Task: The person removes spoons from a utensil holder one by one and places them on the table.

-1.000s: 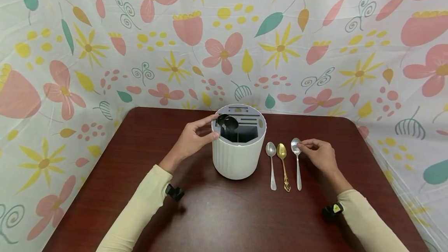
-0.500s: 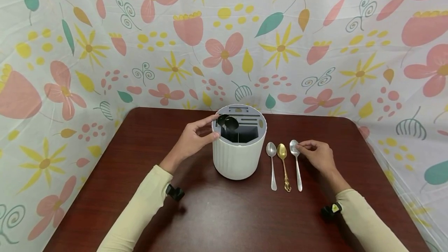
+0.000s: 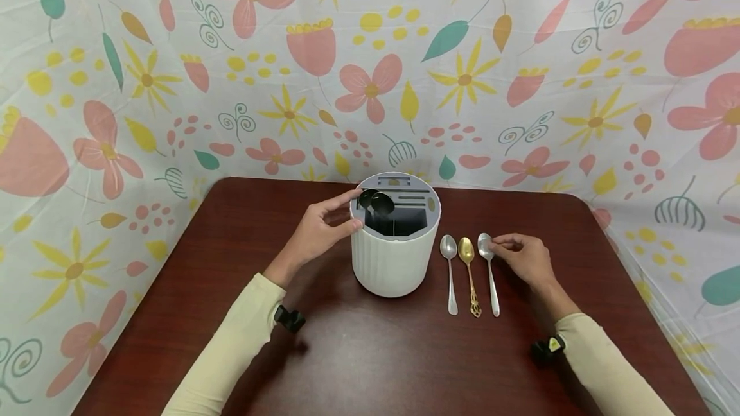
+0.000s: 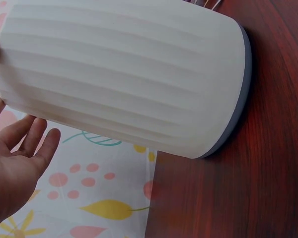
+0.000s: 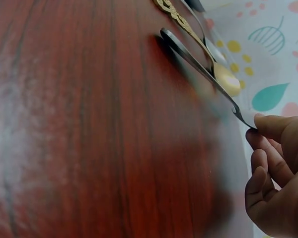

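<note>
A white ribbed utensil holder with a grey slotted top stands on the table. My left hand holds its rim from the left, thumb in front and index finger farther back; the other fingers hang loose beside the wall. Two dark round-headed utensils stick up from the holder's left compartment. At the right, my right hand pinches the bowl of a silver spoon between thumb and index finger. Left of it lie a gold spoon with an ornate handle and another silver spoon.
The dark red-brown wooden table has rounded far corners. A white cloth printed with flowers and leaves hangs behind it and along both sides.
The right hand has shifted the pinched silver spoon's bowl slightly to the left, towards the gold spoon. The left hand and the holder stay in place.
</note>
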`<action>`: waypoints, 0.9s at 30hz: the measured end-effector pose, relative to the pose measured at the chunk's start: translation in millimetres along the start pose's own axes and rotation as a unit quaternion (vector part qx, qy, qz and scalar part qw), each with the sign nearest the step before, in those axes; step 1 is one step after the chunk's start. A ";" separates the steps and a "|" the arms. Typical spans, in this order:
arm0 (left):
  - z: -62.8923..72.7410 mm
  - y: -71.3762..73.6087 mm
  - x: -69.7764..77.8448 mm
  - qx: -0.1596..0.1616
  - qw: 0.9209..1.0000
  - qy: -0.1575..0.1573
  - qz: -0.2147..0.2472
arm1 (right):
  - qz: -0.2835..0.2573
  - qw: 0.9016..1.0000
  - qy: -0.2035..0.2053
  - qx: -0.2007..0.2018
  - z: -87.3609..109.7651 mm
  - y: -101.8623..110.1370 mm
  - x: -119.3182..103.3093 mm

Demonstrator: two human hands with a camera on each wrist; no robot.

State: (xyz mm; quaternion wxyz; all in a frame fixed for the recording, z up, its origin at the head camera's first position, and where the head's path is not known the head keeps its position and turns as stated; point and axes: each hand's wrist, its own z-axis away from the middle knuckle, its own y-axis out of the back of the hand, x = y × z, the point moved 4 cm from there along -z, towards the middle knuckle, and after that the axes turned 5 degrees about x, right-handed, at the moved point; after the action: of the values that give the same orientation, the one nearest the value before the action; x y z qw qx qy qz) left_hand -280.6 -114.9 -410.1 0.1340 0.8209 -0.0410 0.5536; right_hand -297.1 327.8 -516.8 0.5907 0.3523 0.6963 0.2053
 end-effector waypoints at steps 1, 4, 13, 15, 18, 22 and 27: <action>0.1 0.0 0.2 0.001 1.000 0.001 -0.002 | 0.001 1.000 0.000 -0.002 0.3 -0.3 0.3; 0.1 0.0 0.9 0.001 1.000 0.002 -0.005 | 0.002 1.000 0.003 -0.006 1.6 -0.9 0.4; 0.0 -0.9 1.2 -0.002 1.000 0.002 -0.015 | 0.008 1.000 0.006 -0.018 4.4 -2.9 0.9; 0.0 -1.1 1.7 -0.002 1.000 -0.001 -0.010 | 0.010 1.000 0.007 -0.019 4.5 -3.2 1.7; 0.3 -1.2 2.2 -0.001 1.000 -0.003 -0.004 | 0.014 1.000 0.014 -0.021 4.6 -2.9 2.0; 0.6 -0.7 2.5 0.001 1.000 -0.002 -0.006 | 0.013 0.999 0.021 -0.025 4.7 -1.7 2.4; 0.2 -0.3 1.7 0.003 1.000 0.000 -0.006 | 0.009 0.999 0.015 -0.033 5.3 0.1 4.4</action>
State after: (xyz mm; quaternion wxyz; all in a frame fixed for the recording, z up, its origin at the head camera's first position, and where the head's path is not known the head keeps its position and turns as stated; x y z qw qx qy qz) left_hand -279.7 -114.5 -408.7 0.1353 0.8216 -0.0346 0.5527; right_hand -292.1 330.4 -520.8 0.5895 0.3357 0.6950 0.2381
